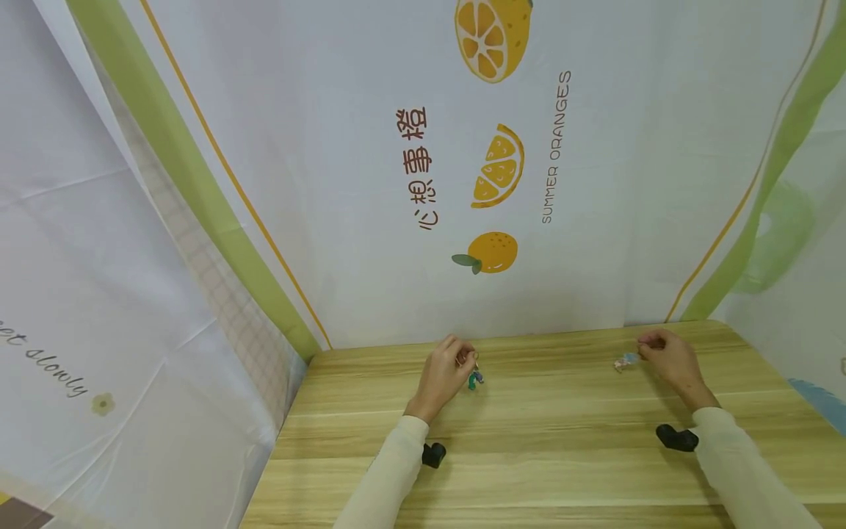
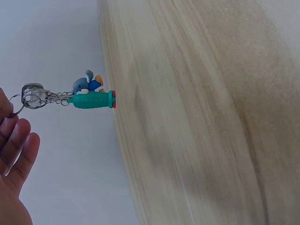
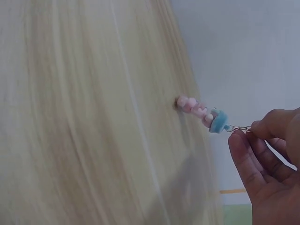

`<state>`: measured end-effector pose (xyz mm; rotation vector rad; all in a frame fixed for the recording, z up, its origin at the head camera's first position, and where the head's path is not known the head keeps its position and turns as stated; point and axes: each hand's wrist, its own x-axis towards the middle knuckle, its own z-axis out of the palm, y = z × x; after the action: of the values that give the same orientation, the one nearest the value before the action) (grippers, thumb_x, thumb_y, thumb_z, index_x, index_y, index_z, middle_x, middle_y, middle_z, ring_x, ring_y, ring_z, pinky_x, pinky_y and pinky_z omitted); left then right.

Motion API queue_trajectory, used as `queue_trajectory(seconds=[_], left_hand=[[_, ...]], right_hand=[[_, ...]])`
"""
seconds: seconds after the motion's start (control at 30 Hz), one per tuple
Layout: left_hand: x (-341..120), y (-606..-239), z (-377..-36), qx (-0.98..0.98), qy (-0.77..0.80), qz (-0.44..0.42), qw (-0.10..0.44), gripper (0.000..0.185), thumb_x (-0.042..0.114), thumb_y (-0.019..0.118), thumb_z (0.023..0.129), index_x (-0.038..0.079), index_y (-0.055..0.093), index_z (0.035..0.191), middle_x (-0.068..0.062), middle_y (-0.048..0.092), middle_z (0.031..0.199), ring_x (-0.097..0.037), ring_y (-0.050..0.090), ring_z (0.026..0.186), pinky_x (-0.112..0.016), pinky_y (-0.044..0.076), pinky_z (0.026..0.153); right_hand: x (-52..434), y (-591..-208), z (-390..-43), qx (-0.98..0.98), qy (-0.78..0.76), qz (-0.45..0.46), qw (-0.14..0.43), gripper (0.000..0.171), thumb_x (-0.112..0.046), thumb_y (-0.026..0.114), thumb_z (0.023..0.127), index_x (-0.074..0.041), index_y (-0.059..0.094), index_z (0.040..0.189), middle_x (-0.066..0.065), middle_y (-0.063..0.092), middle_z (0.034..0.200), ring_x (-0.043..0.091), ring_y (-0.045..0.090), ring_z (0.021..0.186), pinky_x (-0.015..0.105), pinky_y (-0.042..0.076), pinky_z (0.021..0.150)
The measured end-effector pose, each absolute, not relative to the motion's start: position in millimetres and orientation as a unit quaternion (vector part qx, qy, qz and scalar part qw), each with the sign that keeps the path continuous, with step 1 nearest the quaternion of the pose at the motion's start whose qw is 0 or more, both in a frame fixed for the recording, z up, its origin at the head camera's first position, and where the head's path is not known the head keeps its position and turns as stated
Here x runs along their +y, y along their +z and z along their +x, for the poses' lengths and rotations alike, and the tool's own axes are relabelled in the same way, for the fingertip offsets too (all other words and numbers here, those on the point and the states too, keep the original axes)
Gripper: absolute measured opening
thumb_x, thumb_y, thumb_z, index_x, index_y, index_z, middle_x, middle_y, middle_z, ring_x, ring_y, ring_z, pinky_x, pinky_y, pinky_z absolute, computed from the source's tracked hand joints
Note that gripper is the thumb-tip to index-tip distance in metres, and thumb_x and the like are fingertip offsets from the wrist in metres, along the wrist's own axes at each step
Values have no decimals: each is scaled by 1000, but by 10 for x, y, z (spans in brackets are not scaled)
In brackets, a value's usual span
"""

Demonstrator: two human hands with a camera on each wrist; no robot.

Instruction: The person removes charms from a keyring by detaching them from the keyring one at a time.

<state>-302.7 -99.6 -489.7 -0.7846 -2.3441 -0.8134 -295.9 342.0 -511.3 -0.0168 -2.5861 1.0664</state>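
My left hand (image 1: pixel 448 373) pinches the metal ring of a keychain (image 2: pixel 92 99) near the back of the table. From its short chains dangle a green bottle-shaped charm and a small blue-and-grey figure with an orange part. Farther right, my right hand (image 1: pixel 670 360) pinches the metal clasp of a second keychain (image 3: pixel 201 112) between thumb and fingertips. This one carries a pink figure with a light blue top piece. Its pink end is close to the tabletop; whether it touches I cannot tell. The two hands are well apart.
The wooden table (image 1: pixel 529 441) stretches beneath both hands. Behind it hangs a white cloth (image 1: pixel 370 294) printed with oranges and lettering, with more cloth at the left and right sides. Black wrist-worn pieces (image 1: pixel 677 438) show at both sleeves.
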Motion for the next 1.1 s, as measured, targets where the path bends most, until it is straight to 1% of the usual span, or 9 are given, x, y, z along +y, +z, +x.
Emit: queue_trajectory(seconds=[0.13, 0.17, 0.3, 0.4, 0.47, 0.57, 0.73, 0.9, 1.1], left_hand=[[-997, -4904, -3032, -868, -300, -291, 268, 6, 6, 72, 100, 6, 77, 100, -5, 69, 92, -14, 66, 77, -17, 56, 68], [-998, -4905, -3031, -869, -300, -290, 267, 5, 6, 72, 100, 6, 77, 100, -4, 69, 93, -13, 66, 78, -17, 56, 68], [-1003, -4903, -3031, -869, -302, -291, 262, 5, 6, 72, 100, 6, 77, 100, -5, 69, 93, -14, 66, 78, -17, 57, 68], [-1006, -4894, -3030, -870, -299, -292, 262, 5, 7, 72, 100, 6, 77, 101, -5, 69, 93, -14, 66, 78, -18, 57, 68], [-1006, -4885, -3025, -869, -298, -294, 263, 6, 7, 71, 100, 6, 77, 101, -5, 69, 93, -14, 67, 78, -18, 57, 68], [-1004, -4882, -3022, -869, -297, -294, 266, 6, 7, 71, 101, 5, 77, 101, -5, 69, 94, -13, 66, 78, -17, 57, 69], [-1003, -4886, -3030, -869, -300, -293, 265, 6, 7, 71, 101, 6, 77, 101, -5, 69, 94, -14, 66, 78, -18, 57, 69], [-1003, -4890, -3037, -870, -303, -290, 259, 7, 8, 70, 102, 6, 77, 102, -5, 68, 93, -14, 65, 78, -19, 57, 68], [-999, -4887, -3027, -871, -299, -290, 261, 6, 7, 71, 101, 6, 77, 101, -5, 68, 93, -13, 65, 78, -18, 56, 68]], right_hand=[[3475, -5155, -2950, -915, 365, -20, 171, 21, -10, 64, 103, 9, 68, 110, 28, 72, 103, 3, 57, 80, 16, 42, 66], [3486, -5166, -2946, -915, 366, -21, 168, 21, -10, 64, 103, 9, 68, 110, 29, 72, 103, 5, 58, 81, 16, 42, 66], [3523, -5193, -2939, -918, 361, -24, 159, 21, -9, 62, 103, 10, 68, 109, 30, 72, 103, 22, 66, 82, 24, 46, 69], [3541, -5211, -2941, -920, 358, -29, 155, 23, -9, 62, 102, 11, 68, 109, 31, 72, 104, 38, 68, 88, 29, 47, 70], [3559, -5230, -2947, -921, 357, -33, 153, 24, -10, 62, 102, 12, 68, 110, 32, 71, 104, 43, 68, 91, 30, 47, 70], [3586, -5262, -2950, -922, 356, -39, 146, 24, -10, 62, 103, 13, 68, 109, 32, 71, 103, 43, 67, 91, 30, 46, 69], [3618, -5297, -2941, -922, 359, -48, 138, 24, -10, 61, 104, 13, 65, 109, 32, 70, 101, 37, 66, 87, 29, 46, 67], [3641, -5321, -2929, -918, 368, -55, 134, 25, -10, 61, 105, 13, 64, 113, 32, 69, 103, 33, 66, 86, 28, 46, 67], [3644, -5351, -2929, -919, 366, -58, 134, 25, -11, 60, 104, 12, 65, 113, 29, 70, 101, 24, 64, 82, 26, 46, 66]])
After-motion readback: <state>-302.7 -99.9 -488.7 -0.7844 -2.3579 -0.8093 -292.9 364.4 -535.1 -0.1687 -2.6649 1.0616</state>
